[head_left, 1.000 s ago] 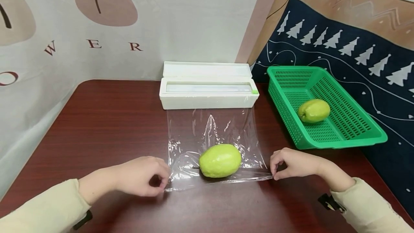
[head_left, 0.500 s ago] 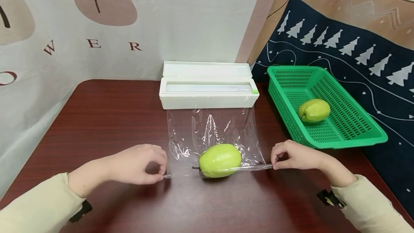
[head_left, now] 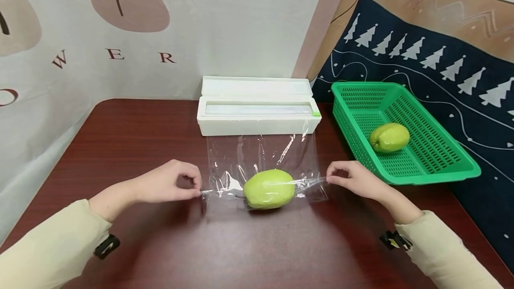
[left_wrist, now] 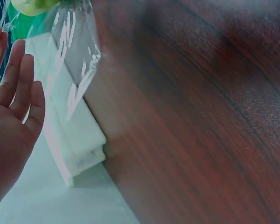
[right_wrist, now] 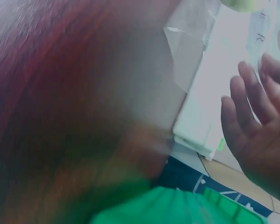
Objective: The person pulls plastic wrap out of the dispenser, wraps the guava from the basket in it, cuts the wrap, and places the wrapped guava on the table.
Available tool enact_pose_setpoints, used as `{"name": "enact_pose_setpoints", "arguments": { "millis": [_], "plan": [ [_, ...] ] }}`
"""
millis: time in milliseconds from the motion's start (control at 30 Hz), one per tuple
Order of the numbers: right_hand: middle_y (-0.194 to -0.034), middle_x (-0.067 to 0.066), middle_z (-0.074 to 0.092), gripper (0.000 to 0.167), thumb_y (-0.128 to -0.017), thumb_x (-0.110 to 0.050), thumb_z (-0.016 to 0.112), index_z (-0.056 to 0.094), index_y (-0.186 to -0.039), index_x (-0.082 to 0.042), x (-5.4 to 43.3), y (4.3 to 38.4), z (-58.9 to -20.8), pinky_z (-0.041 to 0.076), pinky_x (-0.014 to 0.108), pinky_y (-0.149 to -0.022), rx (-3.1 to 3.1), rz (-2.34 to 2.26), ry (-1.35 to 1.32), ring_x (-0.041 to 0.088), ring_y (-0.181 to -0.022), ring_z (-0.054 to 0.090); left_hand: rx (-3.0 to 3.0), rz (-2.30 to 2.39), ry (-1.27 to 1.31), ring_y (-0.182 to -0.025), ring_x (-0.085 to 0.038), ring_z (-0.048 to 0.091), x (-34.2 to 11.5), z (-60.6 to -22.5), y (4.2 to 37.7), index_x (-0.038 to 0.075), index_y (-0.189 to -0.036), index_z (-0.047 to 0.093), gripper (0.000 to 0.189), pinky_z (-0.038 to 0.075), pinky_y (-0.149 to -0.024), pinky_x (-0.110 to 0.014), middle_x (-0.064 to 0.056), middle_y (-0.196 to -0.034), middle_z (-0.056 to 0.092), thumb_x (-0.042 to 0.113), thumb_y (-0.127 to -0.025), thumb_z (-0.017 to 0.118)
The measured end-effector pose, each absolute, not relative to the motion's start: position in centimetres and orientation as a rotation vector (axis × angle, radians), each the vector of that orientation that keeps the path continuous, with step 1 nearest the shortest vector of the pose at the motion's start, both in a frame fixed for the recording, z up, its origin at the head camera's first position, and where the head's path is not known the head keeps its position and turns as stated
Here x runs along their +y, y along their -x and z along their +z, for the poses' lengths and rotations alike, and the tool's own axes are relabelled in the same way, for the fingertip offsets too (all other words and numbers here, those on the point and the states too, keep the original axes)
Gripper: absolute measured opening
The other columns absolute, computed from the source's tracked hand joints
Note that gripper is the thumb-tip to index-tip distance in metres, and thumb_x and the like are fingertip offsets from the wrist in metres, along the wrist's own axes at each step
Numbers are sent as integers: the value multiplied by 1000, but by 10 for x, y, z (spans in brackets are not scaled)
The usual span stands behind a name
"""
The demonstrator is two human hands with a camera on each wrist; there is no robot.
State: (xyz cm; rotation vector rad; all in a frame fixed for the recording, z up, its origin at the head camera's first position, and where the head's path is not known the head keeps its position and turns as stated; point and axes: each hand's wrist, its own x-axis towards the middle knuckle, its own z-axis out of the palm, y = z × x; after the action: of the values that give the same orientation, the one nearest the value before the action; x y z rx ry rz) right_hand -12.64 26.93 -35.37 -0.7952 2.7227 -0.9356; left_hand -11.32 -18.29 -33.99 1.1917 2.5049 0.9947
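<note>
A sheet of clear plastic wrap (head_left: 257, 153) runs from the white wrap dispenser (head_left: 259, 126) toward the person. On it lies a smooth, oval, yellow-green fruit (head_left: 269, 193) with a short dark stem at its left; part of the wrap is drawn across the fruit. The left hand (head_left: 166, 184) pinches the wrap's left corner between thumb and index finger, left of the fruit. At the right, the right hand (head_left: 355, 179) pinches the opposite corner. In both wrist views the other fingers are spread loosely; the right pinch point is hard to see there.
A green plastic basket (head_left: 425, 177) stands at the right, with a similar yellow-green fruit (head_left: 389, 137) inside. The dispenser's lid (head_left: 257, 86) is raised at the back. All stand on a dark red-brown wooden table (head_left: 152, 133) against printed cloth.
Both hands have lifted the near edge of the wrap and moved it away from the person, over the fruit. The fruit has shifted slightly toward the dispenser.
</note>
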Motion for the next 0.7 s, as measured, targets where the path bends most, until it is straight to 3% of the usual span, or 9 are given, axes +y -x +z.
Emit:
{"name": "enact_pose_setpoints", "arguments": {
  "millis": [333, 533, 700],
  "plan": [
    [-79, 0, 62, 7, -87, -13, 64, 64, -80, -11, 249, 145, -372, 44, 21, -68, 2746, -1071, 499, 7, -76, 52, 2510, 1034, -983, -77, 0, 58, -187, -352, 133, 20, -74, 62, 12, 51, -79, -23, 13, -74, 60, 14, -83, 68],
    [-73, 2, 61, 7, -86, -12, 65, 64, -80, -8, 245, 154, -373, 41, 24, -60, 2778, -1046, 390, 13, -69, 49, 2503, 1062, -882, -74, -1, 56, -187, -356, 142, 15, -75, 63, 10, 49, -74, -20, 10, -73, 60, 13, -83, 68],
    [-74, 3, 62, 6, -86, -12, 65, 65, -81, -8, 242, 158, -374, 41, 25, -60, 2798, -1010, 361, 15, -69, 49, 2510, 1067, -815, -71, -2, 53, -187, -361, 147, 14, -76, 64, 8, 45, -69, -18, 8, -71, 59, 14, -83, 68]
  ]
}}
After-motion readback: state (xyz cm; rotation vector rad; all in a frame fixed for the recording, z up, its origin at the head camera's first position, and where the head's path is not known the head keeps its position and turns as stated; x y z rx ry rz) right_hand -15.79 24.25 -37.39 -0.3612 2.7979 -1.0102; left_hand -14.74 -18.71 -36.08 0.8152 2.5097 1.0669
